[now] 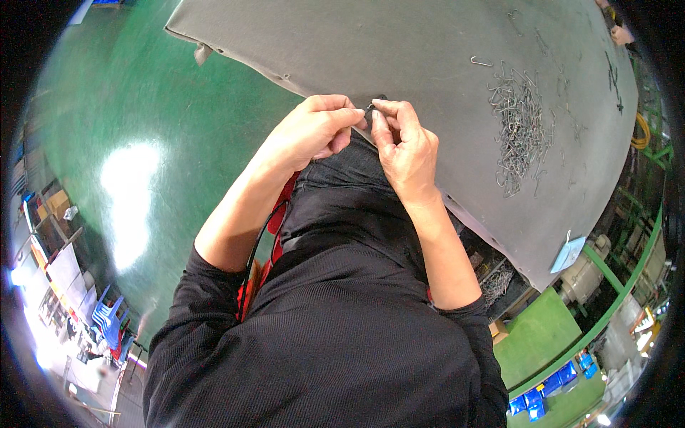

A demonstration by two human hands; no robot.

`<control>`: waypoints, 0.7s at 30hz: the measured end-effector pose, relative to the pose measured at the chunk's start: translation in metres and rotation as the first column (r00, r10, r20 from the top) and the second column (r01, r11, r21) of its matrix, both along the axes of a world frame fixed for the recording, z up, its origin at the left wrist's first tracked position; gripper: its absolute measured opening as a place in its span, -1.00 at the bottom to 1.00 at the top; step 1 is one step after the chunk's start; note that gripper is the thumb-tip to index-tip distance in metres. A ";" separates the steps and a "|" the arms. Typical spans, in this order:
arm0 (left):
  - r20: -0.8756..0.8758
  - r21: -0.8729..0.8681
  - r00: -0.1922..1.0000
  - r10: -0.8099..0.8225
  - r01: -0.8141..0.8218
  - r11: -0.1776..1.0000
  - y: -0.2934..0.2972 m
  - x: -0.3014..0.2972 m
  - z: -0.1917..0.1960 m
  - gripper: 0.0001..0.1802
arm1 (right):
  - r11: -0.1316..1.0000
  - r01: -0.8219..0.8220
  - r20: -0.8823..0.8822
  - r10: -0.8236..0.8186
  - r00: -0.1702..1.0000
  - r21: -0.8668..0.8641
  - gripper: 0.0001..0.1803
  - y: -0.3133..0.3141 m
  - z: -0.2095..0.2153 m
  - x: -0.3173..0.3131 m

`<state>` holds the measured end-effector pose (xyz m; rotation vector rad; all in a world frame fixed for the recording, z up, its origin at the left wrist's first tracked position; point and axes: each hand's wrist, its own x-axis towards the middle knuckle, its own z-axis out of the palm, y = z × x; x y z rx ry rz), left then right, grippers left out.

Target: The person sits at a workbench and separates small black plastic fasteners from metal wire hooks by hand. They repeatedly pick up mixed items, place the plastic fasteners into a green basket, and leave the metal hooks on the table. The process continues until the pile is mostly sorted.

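Note:
At the table's near edge both of my hands meet, fingertips almost touching. My right hand (407, 146) is closed in a pinch on a small black piece (368, 115) with a bit of shiny metal at its top; its exact kind is too small to tell. My left hand (321, 130) is pinched too, thumb and forefinger right beside that piece, and what sits between these fingertips is hidden. To the right lies a pile of bent wire hooks (519, 128) on the grey-covered table (399, 50). One single hook (481, 62) rests apart from it, farther back.
Thin dark strands (614, 82) lie near the table's right side. A light blue tag (569, 254) hangs at its near right corner, by a green metal frame (606, 292). Green floor (143, 93) stretches left, with a blue striped chair (108, 319) farther off. Another person's hand (621, 34) shows far right.

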<state>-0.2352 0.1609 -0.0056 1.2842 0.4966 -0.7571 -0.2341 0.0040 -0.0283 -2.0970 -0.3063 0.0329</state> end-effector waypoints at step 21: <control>-0.042 -0.109 0.999 0.010 -0.015 0.994 0.003 0.010 0.001 -0.77 | 0.962 -0.086 0.286 0.161 0.944 -0.260 -0.82 -0.004 -0.004 0.004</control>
